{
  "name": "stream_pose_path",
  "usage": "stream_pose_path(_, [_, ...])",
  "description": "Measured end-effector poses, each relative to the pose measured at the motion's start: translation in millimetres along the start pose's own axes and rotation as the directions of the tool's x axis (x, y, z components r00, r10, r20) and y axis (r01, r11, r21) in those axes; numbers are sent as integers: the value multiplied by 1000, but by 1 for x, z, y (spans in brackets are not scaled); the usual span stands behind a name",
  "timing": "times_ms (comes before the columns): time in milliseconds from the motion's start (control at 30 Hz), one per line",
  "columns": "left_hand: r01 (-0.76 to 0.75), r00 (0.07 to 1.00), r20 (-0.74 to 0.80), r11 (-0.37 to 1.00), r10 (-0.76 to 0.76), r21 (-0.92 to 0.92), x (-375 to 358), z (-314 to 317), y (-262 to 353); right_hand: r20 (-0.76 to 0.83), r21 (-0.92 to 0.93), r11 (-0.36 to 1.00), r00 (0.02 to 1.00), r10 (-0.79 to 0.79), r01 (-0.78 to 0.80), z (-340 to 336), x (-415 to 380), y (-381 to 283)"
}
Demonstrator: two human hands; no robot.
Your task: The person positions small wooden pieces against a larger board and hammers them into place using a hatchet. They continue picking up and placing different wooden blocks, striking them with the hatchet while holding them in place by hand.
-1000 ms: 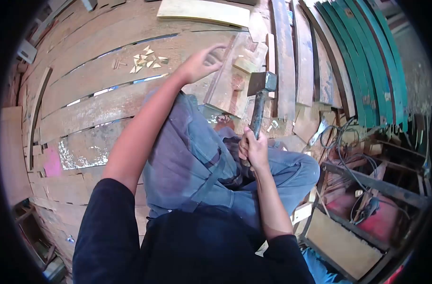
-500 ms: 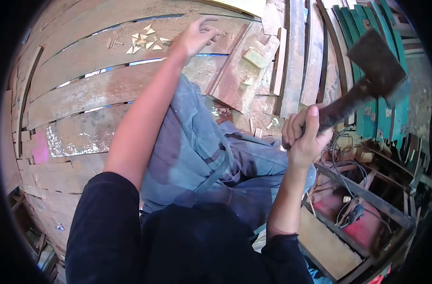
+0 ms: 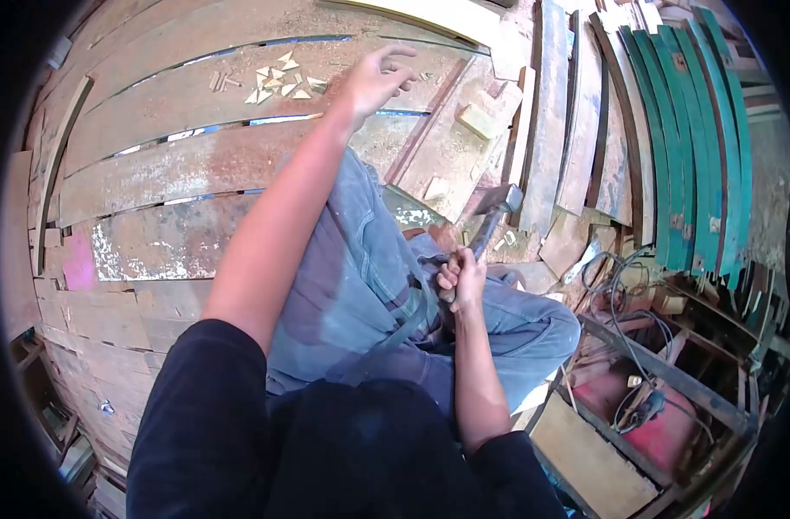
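My right hand (image 3: 464, 278) is wrapped round the handle of a hatchet (image 3: 497, 206) with a dark metal head. The hatchet is held low above my folded legs, its head beside the lower end of a broad wooden board (image 3: 455, 154). Stretched out to the upper left of that board, my left hand (image 3: 379, 80) is empty, its fingers apart and loosely curled. A small pale wood block (image 3: 477, 121) and a smaller pale offcut (image 3: 436, 188) lie on the board. Left of my left hand is a cluster of small triangular wood pieces (image 3: 278, 80).
Slatted planks (image 3: 153, 164) with gaps form the floor. Long boards (image 3: 555, 104) and green slats (image 3: 697, 147) lie to the right. Black cable (image 3: 615, 272) and a metal frame (image 3: 671, 368) are at lower right. A few thin sticks (image 3: 226, 80) lie near the triangles.
My right hand has brought the hatchet down and left, from raised at the right to low beside the board. The offcut has shifted down the board. My left hand stays open nearby.
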State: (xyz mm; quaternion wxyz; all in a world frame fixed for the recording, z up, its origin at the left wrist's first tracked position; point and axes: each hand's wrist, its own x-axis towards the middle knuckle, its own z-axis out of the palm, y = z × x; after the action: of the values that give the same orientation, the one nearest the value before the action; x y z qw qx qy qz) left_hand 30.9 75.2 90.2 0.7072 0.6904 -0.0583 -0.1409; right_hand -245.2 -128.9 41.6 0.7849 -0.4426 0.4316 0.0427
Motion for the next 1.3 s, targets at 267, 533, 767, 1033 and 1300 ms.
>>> stream_pose_path(267, [-305, 894, 445, 654, -54, 692, -22, 39, -11, 34, 264, 965, 999, -2, -7, -7, 4, -9])
stream_pose_path(533, [-775, 608, 770, 68, -193, 629, -40, 92, -69, 95, 230, 973, 995, -16, -7, -2, 2, -4])
stream_pose_path(767, [-509, 798, 603, 528, -9, 680, -29, 76, -29, 93, 261, 965, 996, -12, -13, 0, 1, -6])
stream_pose_path(1033, [-453, 815, 574, 706, 79, 545, -12, 78, -49, 71, 262, 965, 997, -11, -8, -3, 7, -7])
stream_pose_path(1300, [-506, 802, 592, 617, 80, 602, -17, 82, -55, 81, 131, 988, 992, -97, 85, 11, -20, -23])
